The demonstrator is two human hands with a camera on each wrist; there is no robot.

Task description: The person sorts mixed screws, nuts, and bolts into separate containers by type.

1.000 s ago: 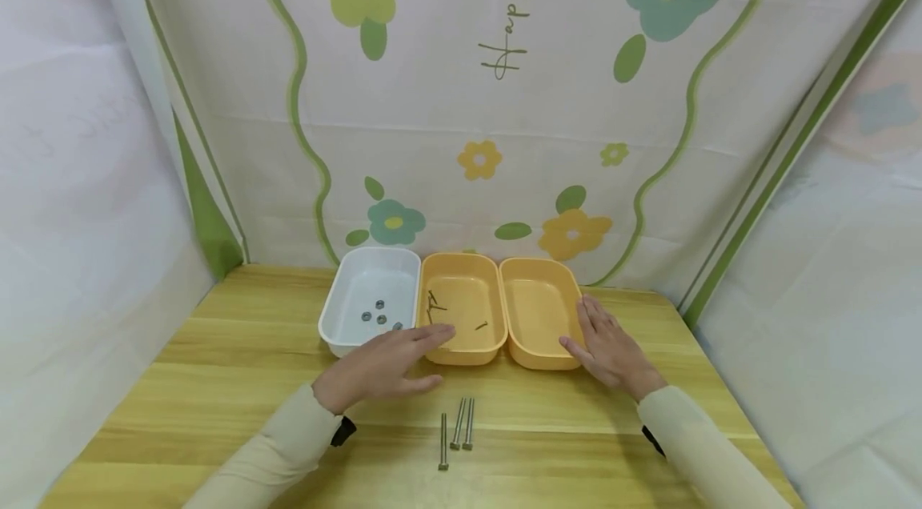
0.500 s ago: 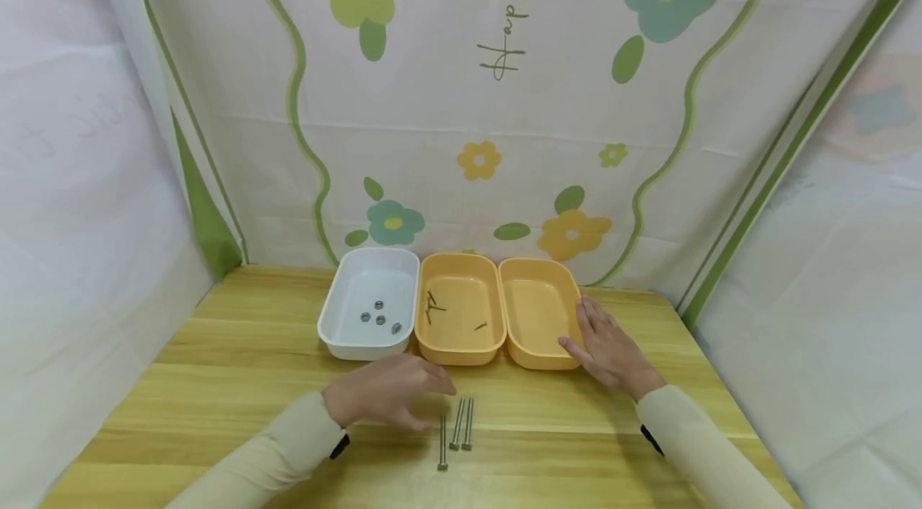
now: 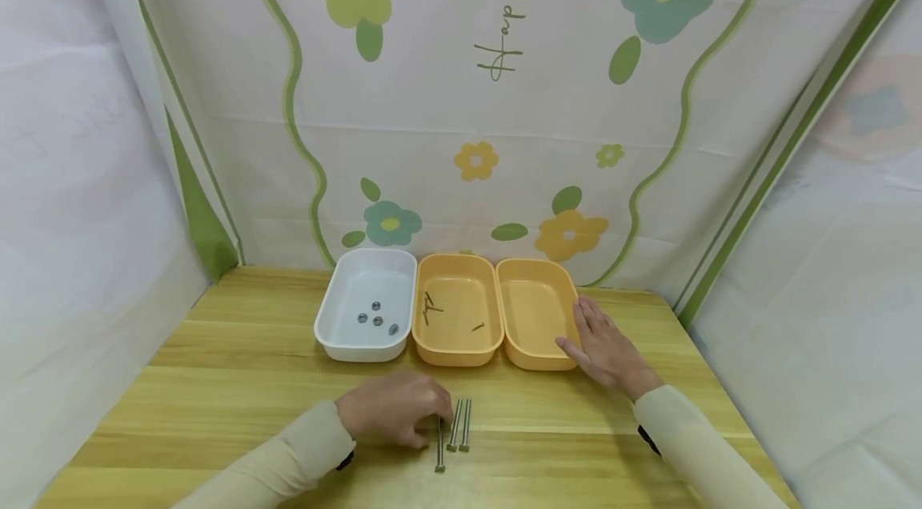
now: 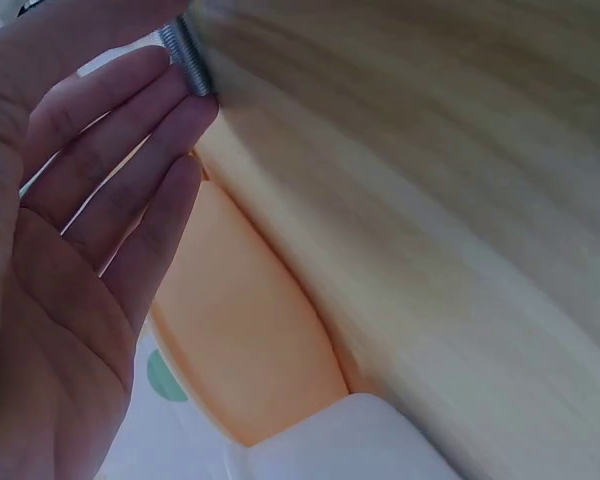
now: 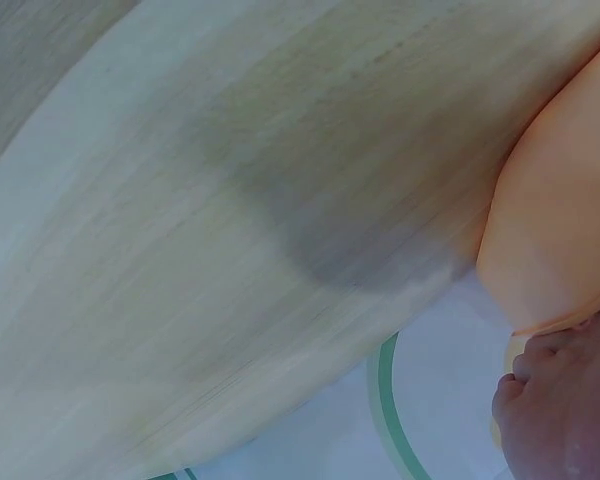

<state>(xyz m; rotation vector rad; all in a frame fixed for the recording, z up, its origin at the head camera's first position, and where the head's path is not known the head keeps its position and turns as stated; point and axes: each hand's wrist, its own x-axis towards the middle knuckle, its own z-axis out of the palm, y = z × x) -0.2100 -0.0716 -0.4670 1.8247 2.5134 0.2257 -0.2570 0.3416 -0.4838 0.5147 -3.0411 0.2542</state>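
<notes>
My left hand bends over the leftmost of three long hex bolts, which lies on the table, head toward me. Its fingertips are right at the threaded end, with the thumb to the left of the shank. In the left wrist view, the bolt's threaded tip shows beside the fingertips. Two more bolts lie close to the right of these fingers. At the right yellow tray, my right hand rests on the outer rim, fingers straight and thumb overlapping the near corner.
A white tray with several nuts stands at the left of the row. Beside it, the middle yellow tray holds several small screws. A flowered cloth hangs behind the trays, with cloth walls on both sides.
My left hand has come from above the middle tray's front edge down toward me to the leftmost bolt, its fingers bending more. My right hand stays at the right tray.
</notes>
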